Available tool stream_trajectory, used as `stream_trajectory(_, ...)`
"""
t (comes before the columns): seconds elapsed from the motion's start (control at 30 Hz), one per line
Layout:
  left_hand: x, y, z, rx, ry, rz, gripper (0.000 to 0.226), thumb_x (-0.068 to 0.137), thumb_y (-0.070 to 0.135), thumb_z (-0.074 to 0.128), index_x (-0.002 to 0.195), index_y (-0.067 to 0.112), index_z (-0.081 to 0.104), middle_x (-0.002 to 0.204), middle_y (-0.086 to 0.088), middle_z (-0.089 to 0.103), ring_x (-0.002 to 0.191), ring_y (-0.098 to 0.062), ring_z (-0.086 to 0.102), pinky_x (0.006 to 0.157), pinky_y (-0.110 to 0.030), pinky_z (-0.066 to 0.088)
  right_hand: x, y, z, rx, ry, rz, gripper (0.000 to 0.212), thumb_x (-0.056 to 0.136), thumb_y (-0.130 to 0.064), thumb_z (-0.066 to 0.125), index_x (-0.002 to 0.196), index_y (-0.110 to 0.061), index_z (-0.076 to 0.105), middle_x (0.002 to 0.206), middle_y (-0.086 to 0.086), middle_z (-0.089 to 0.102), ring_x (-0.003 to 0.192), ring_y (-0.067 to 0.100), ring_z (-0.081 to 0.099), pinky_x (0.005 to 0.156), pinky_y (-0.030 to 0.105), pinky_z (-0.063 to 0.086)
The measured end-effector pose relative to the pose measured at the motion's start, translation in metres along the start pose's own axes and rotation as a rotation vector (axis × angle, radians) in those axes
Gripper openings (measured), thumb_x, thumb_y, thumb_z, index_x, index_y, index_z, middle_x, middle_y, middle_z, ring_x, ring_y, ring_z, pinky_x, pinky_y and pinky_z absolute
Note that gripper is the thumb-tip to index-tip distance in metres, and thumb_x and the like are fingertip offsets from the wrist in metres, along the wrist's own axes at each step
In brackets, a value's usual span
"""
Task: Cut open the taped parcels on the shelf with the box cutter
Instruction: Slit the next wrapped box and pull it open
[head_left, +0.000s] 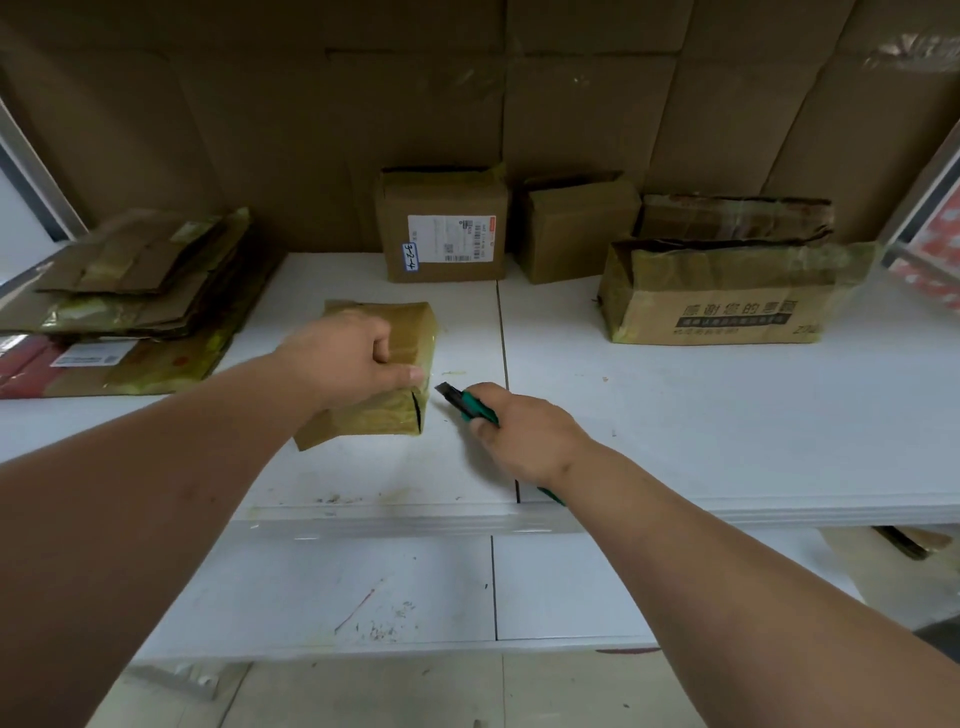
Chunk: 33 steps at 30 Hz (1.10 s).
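1. Head view: a white shelf (675, 415) carries several cardboard parcels, with flat cardboard sheets lining the wall behind it.
2. The left hand (348, 364) presses down on a small taped parcel (410, 332) lying near the middle of the shelf, closer to the front edge than the other boxes. Its fingers (410, 374) are clenched over the parcel's top and right side, grasping it.
3. The parcel's near right corner shows a dark slit in the tape.
4. The right hand (524, 436) is clenched around a green box cutter (467, 405), its dark tip pointing left toward the parcel's right edge, just beside it; whether it touches cannot be told.
5. At the back edge stand a labelled box (441, 228) with a white shipping label and a plain box (576, 228) to its right, close together.
6. Toward the back right corner sits a wide printed box (727, 296) with its top open, and another crumpled box (737, 218) behind it.
7. At the left edge lies a stack of flattened cardboard (135, 280).
8. A lower shelf (363, 587) shows beneath the front edge.
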<state>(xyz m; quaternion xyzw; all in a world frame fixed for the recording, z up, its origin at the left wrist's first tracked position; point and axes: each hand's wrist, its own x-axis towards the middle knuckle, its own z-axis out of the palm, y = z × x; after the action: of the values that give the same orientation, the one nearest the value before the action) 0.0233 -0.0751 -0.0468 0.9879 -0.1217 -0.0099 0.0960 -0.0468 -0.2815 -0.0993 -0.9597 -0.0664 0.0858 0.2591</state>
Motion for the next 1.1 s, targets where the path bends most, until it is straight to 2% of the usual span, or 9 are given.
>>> stream_trajectory(0.07, 0.003, 0.004, 0.002, -0.02, 0.007, -0.033, 0.043, 0.076, 0.065, 0.068, 0.09, 0.026, 0.056, 0.089, 0.006, 0.055, 0.076, -0.012, 0.053, 0.058, -0.027, 0.039, 0.001, -0.004, -0.001, 0.058, -0.03, -0.013, 0.033, 0.102, -0.035, 0.038, 0.134, -0.032, 0.047, 0.095, -0.001, 0.06, 0.082, 0.02, 0.057, 0.069, 0.033, 0.046)
stream_trajectory(0.17, 0.001, -0.001, -0.002, -0.195, -0.106, -0.001, 0.056, 0.083, 0.054, 0.069, 0.131, 0.031, 0.051, 0.117, 0.011, 0.053, 0.099, -0.008, 0.051, 0.077, -0.027, 0.042, 0.003, -0.005, 0.001, 0.281, -0.059, 0.042, 0.027, 0.103, -0.03, 0.039, 0.123, -0.027, 0.055, 0.079, -0.001, 0.06, 0.062, 0.017, 0.061, 0.066, 0.033, 0.051)
stream_trajectory(0.23, -0.002, -0.005, -0.004, -0.177, -0.153, 0.039, 0.059, 0.089, 0.052, 0.062, 0.143, 0.039, 0.042, 0.133, 0.006, 0.047, 0.107, -0.009, 0.043, 0.083, -0.027, 0.038, 0.005, -0.007, 0.002, 0.435, -0.071, 0.094, 0.023, 0.102, -0.029, 0.039, 0.117, -0.025, 0.057, 0.07, 0.003, 0.063, 0.049, 0.017, 0.062, 0.06, 0.031, 0.053)
stream_trajectory(0.3, -0.004, -0.006, -0.003, -0.166, -0.176, 0.062, 0.055, 0.093, 0.052, 0.055, 0.144, 0.043, 0.04, 0.136, 0.005, 0.043, 0.111, -0.009, 0.039, 0.09, -0.028, 0.034, 0.009, -0.01, 0.003, 0.539, -0.073, 0.134, 0.022, 0.103, -0.028, 0.039, 0.114, -0.025, 0.057, 0.065, 0.004, 0.062, 0.044, 0.016, 0.061, 0.051, 0.025, 0.049)
stream_trajectory(0.37, -0.005, -0.007, -0.002, -0.205, -0.182, 0.065, 0.051, 0.094, 0.051, 0.054, 0.143, 0.043, 0.042, 0.136, 0.007, 0.041, 0.115, -0.008, 0.037, 0.096, -0.028, 0.031, 0.013, -0.013, 0.003, 0.583, -0.082, 0.164, 0.02, 0.103, -0.028, 0.04, 0.112, -0.024, 0.058, 0.064, 0.004, 0.061, 0.043, 0.016, 0.061, 0.05, 0.024, 0.048)
stream_trajectory(0.53, -0.004, -0.009, 0.0, -0.289, -0.184, 0.045, 0.047, 0.094, 0.046, 0.056, 0.14, 0.04, 0.048, 0.136, 0.007, 0.041, 0.123, -0.012, 0.04, 0.107, -0.03, 0.031, 0.024, -0.02, 0.002, 0.603, -0.123, 0.221, 0.021, 0.101, -0.021, 0.042, 0.108, -0.012, 0.059, 0.057, 0.006, 0.063, 0.044, 0.022, 0.062, 0.065, 0.042, 0.055)
stream_trajectory(0.7, -0.002, -0.009, -0.001, -0.343, -0.182, 0.018, 0.045, 0.094, 0.042, 0.059, 0.138, 0.04, 0.051, 0.132, 0.008, 0.042, 0.119, -0.012, 0.042, 0.102, -0.029, 0.033, 0.027, -0.027, -0.001, 0.655, -0.138, 0.292, 0.023, 0.1, -0.013, 0.039, 0.111, -0.006, 0.058, 0.064, 0.015, 0.065, 0.049, 0.028, 0.06, 0.064, 0.042, 0.049)
stream_trajectory(0.83, -0.002, -0.01, -0.003, -0.38, -0.191, 0.018, 0.045, 0.094, 0.039, 0.061, 0.138, 0.038, 0.052, 0.129, 0.006, 0.044, 0.116, -0.012, 0.043, 0.098, -0.027, 0.035, 0.028, -0.03, -0.005, 0.753, -0.178, 0.385, 0.026, 0.101, -0.012, 0.038, 0.116, -0.001, 0.056, 0.065, 0.017, 0.063, 0.036, 0.023, 0.056, 0.05, 0.028, 0.046)
stream_trajectory(1.1, -0.001, -0.012, -0.005, -0.331, -0.203, 0.006, 0.06, 0.081, 0.047, 0.073, 0.137, 0.039, 0.052, 0.129, 0.009, 0.045, 0.113, -0.008, 0.041, 0.088, -0.023, 0.032, 0.023, -0.019, -0.012, 0.877, -0.21, 0.402, 0.026, 0.102, -0.014, 0.044, 0.117, 0.003, 0.056, 0.065, 0.016, 0.061, 0.038, 0.02, 0.058, 0.041, 0.024, 0.047)
